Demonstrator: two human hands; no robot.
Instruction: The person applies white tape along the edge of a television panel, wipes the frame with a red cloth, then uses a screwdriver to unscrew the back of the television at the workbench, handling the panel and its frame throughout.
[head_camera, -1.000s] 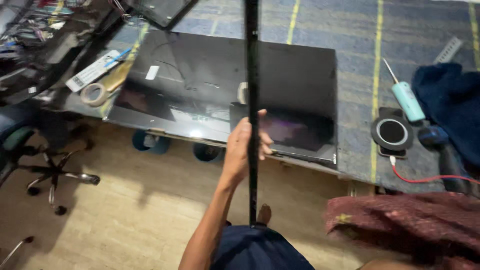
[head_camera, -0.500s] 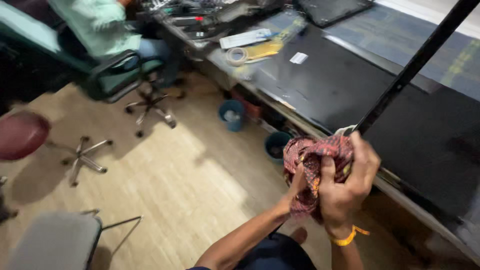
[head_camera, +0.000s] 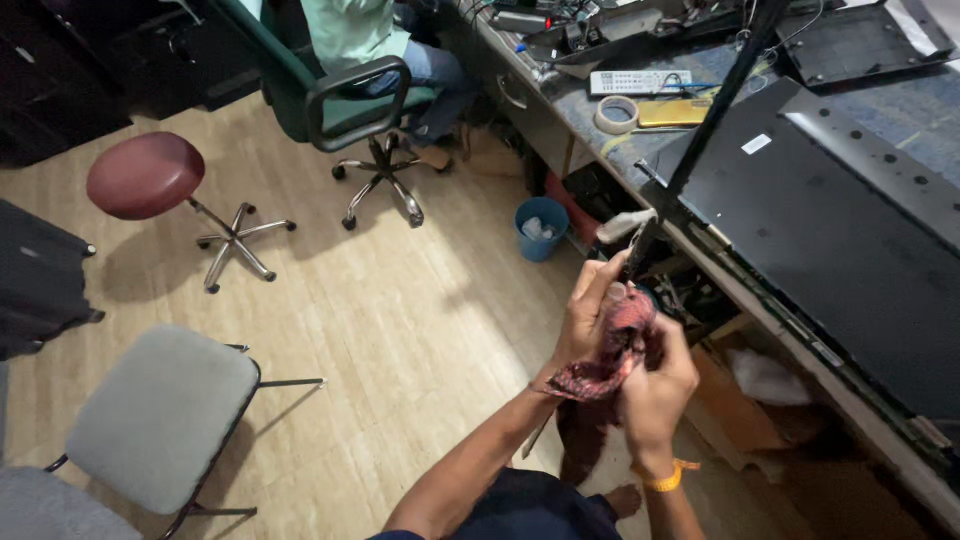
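Observation:
A long thin black strip slants from the top right down toward my hands. My left hand grips its lower end, where a whitish bit of tape or padding sticks out. My right hand, with a yellow band at the wrist, presses a dark red patterned cloth against that same lower end. The cloth bunches between both hands and hangs below them.
A large black flat panel lies on the workbench at right, with a tape roll, a remote and tools behind it. A blue bin, a red stool, a grey-seated chair and a seated person's office chair stand on the wood floor.
A second ago only my left hand held the strip upright over the panel. Since then the red cloth came into my hands, and the view swung left toward the floor and chairs.

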